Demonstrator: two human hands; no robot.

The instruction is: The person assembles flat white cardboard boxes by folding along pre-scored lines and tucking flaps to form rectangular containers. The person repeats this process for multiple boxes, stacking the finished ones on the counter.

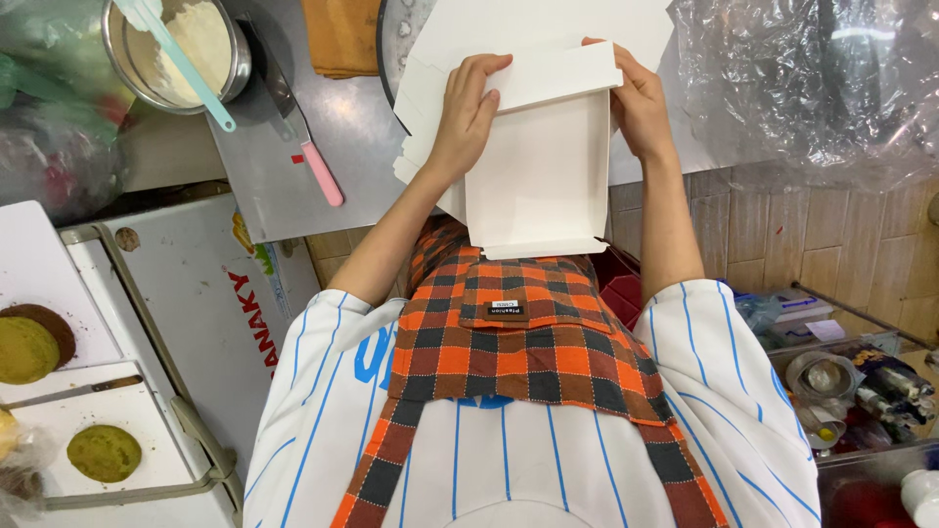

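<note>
A flat white cardboard box is held up over the edge of the steel counter, just above the checked orange apron, so both sides can be reached at once. The left hand is laid over the box's 10 o'clock corner, fingers curled onto the top flap, apparently pressing the fold down. The right hand is clamped on the 2 o'clock edge, thumb tucked behind, which looks like bracing so the panel doesn't flop. A stack of more white blanks is kept right behind at 12 o'clock, handy for grabbing. Off at 10 o'clock, a pink-handled knife and a metal bowl of flour with a teal spatula are parked out of the way. Green cakes are left at 8 o'clock on white boards.
</note>
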